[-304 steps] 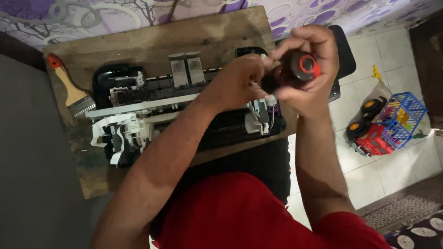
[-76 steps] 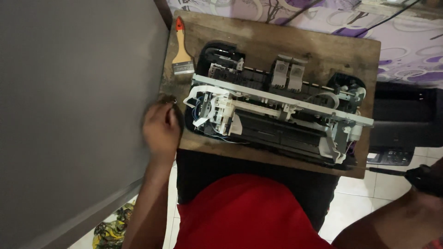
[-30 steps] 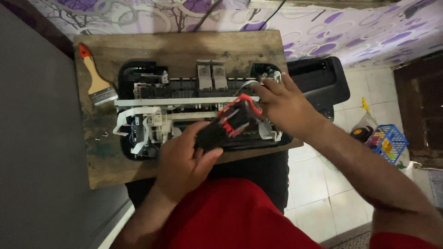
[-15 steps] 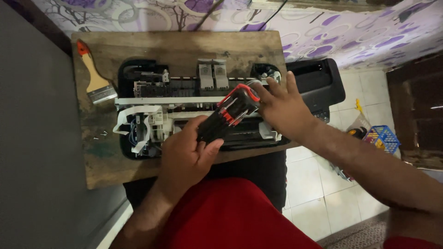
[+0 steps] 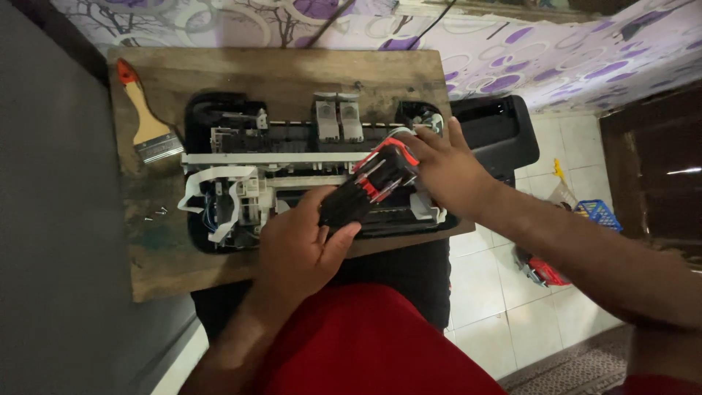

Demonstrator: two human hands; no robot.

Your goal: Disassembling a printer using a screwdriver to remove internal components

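A black, opened-up printer with white inner parts lies on a worn wooden board across my lap. My left hand grips the lower end of a black and red multi-bit screwdriver handle held over the printer's front. My right hand rests at the handle's upper red end, fingers touching its tip near the printer's right side. Which bit the fingers hold is hidden.
A paintbrush with a red-tipped wooden handle lies on the board's left side, and a few small screws sit below it. A black printer cover lies to the right. A blue basket stands on the tiled floor.
The screwdriver handle came in from the right over the printer. Over the last second both hands stay on it, with my right fingers shifting slightly at its red end.
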